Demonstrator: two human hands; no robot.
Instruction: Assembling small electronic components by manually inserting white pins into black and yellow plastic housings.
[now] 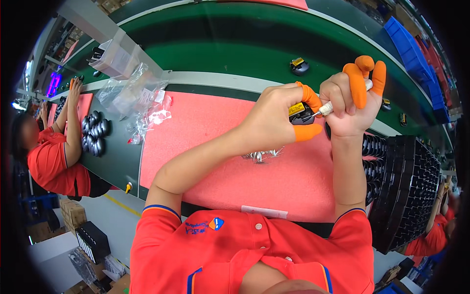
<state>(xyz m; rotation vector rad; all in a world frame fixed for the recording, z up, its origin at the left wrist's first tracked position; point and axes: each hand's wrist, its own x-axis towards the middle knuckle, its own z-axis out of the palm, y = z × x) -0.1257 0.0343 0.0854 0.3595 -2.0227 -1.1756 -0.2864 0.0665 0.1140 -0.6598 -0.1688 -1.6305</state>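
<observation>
My left hand (271, 115), with orange finger cots on its thumb and a finger, is closed around a small black rounded device (295, 110) with a yellow block inside. In my right hand (350, 100), which also wears orange finger cots, is a slim pale-handled tool (325, 109). Its thin metal tip points left and reaches the device; whether it touches is too small to tell. Some right fingers curl around the handle, while others stick up. Both hands are raised over a pink foam mat (196, 161). Below them lies a small heap of thin silvery pins (264, 155).
Beyond the mat runs a green conveyor belt (205, 54) carrying a similar device (299, 67). Clear plastic bags (129, 95) lie at left, near black rounded shells (93, 133). Stacked black trays (409, 191) stand at right. A person in red (54, 164) works at far left.
</observation>
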